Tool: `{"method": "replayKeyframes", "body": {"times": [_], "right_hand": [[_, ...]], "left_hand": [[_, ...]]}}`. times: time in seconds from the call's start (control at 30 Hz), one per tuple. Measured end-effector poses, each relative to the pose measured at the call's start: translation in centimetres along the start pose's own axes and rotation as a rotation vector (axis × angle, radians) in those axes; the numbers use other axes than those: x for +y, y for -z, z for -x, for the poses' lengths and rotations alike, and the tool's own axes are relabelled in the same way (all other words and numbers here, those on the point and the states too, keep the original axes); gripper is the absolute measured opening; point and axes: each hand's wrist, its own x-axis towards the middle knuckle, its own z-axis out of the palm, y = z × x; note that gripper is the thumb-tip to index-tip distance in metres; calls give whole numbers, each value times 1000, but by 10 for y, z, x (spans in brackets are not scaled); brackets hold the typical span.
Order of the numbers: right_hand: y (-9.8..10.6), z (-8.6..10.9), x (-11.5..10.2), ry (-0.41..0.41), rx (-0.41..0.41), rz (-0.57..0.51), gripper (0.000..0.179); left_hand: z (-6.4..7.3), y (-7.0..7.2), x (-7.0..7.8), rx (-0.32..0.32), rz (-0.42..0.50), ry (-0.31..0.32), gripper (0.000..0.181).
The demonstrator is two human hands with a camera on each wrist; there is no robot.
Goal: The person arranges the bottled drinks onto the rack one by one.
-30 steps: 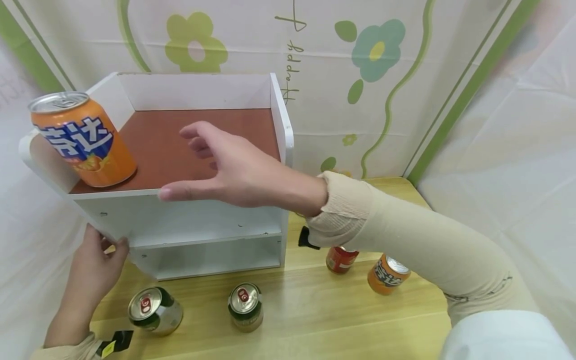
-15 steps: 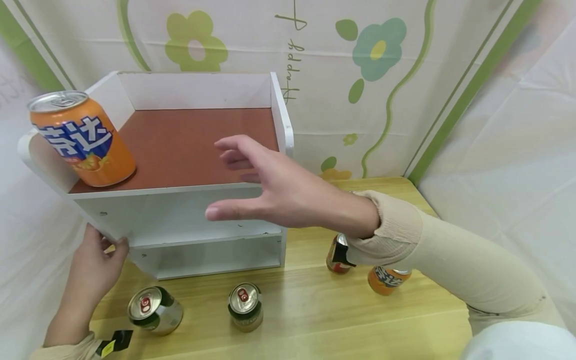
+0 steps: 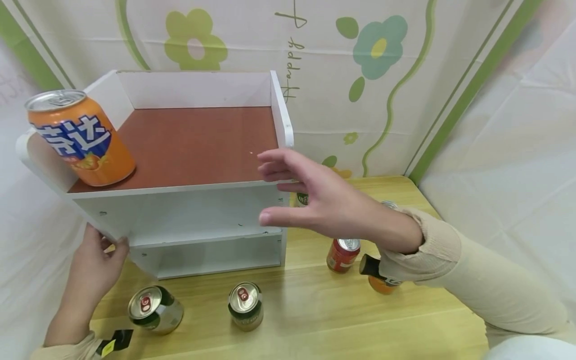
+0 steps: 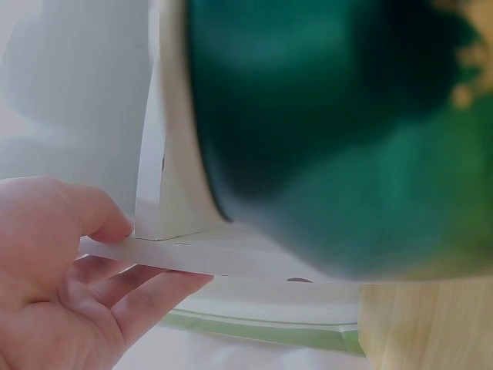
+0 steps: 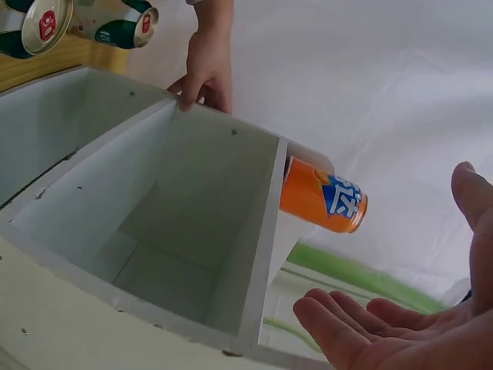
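Observation:
A small white shelf unit (image 3: 180, 215) with a red-brown top stands at the left of the table. My left hand (image 3: 96, 267) grips the edge of its left side panel; the left wrist view shows thumb and fingers (image 4: 158, 297) on either side of the board. An orange soda can (image 3: 85, 145) stands upright on the shelf top at the front left corner. My right hand (image 3: 328, 200), fingers spread and holding nothing, hovers by the unit's front right edge. Both compartments facing me have nothing in them. A green can (image 4: 331, 146) looms large in the left wrist view.
Two green-and-gold cans (image 3: 245, 307) stand on the wooden table (image 3: 306, 320) before the unit. To the right are a red can (image 3: 342, 257) and another orange can (image 3: 380, 285), partly hidden by the right sleeve. Another green can (image 3: 302, 199) shows behind the right hand. A flowered curtain (image 3: 324, 50) hangs behind.
My right hand has drawn away from over the shelf top, moving right and toward me, fingers still spread. The left hand and the orange can on top have stayed put.

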Motion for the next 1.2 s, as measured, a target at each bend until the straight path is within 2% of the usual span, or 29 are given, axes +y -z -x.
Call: {"method": "replayKeyframes", "body": {"times": [0.2,0.57,0.97,1.2], "right_hand": [[9,13,21,28,32,-53,70],[25,39,55,-68,94,-28,58],[32,65,77,1,176,-44,44],[35,77,93,-6,250,-88,34]], "left_hand": [[0,0,1,-6,9,1,61],[0,1,-2,-13,0,13,58],[-2,-1,2,-17,7,7,57],[0,0,1,-13,7,19,59]]}}
